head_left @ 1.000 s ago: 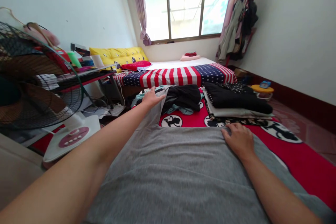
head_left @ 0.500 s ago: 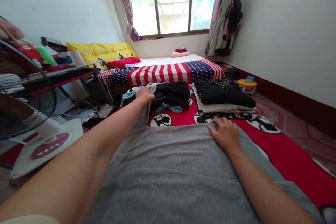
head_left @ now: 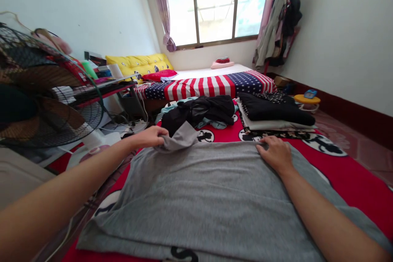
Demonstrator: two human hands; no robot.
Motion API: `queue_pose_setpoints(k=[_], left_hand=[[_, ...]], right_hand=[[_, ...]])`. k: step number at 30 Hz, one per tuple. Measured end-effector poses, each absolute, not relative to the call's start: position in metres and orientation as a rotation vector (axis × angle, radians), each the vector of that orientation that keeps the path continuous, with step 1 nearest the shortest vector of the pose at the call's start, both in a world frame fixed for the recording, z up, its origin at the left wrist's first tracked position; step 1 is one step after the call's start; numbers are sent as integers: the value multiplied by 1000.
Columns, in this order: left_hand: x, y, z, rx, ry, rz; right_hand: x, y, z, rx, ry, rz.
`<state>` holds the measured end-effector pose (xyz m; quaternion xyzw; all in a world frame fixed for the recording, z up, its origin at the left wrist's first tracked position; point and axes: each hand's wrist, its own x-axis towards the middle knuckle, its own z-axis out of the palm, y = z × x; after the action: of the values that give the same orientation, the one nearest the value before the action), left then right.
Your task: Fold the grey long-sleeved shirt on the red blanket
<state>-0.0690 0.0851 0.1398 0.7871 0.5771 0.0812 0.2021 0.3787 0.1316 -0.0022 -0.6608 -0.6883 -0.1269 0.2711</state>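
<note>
A grey shirt point(head_left: 211, 196) lies spread over the red bedding in front of me, with a black letter showing at its near edge. My left hand point(head_left: 155, 136) is closed on the shirt's far left part, and a flap of cloth stands up beside the fingers. Flat on the far right edge of the shirt rests my right hand point(head_left: 275, 153), fingers spread. Beyond the shirt is a loose heap of black and light-blue clothes point(head_left: 211, 110). To its right sits a stack of folded clothes point(head_left: 276, 110), black on top of white.
Red bedding with black-and-white cartoon prints point(head_left: 331, 172) lies under the clothes. On the left stand a fan point(head_left: 76, 102) and a cluttered desk point(head_left: 113, 90). A bed with a striped, starred cover point(head_left: 199, 86) is by the window. A yellow-topped stool point(head_left: 307, 99) stands right.
My left hand has come back and left, drawing the shirt's far left part with it. The right hand stays on the cloth. My view has shifted a little left.
</note>
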Motion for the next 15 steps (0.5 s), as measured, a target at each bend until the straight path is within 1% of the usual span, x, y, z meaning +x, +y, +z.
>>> queue_pose_setpoints(k=[3,6,10,12,15], left_hand=[[-75,60,107,2342,1858,-33],[-75,59,83,2375,2109,-52],[-71,78,74,2408,2032,-35],[-70,87,72,2407,1956,-82],[-69,96,69,2366,1974,-84]], right_hand=[[378,132,-2,-1781,-1867,-337],[378,131,-1,-1780,-1888,-315],[377,129,2,-1865,-1863,-281],[377,129,3,-1929,-1836,-218],[379,130,8,-1987,-1835,-113]])
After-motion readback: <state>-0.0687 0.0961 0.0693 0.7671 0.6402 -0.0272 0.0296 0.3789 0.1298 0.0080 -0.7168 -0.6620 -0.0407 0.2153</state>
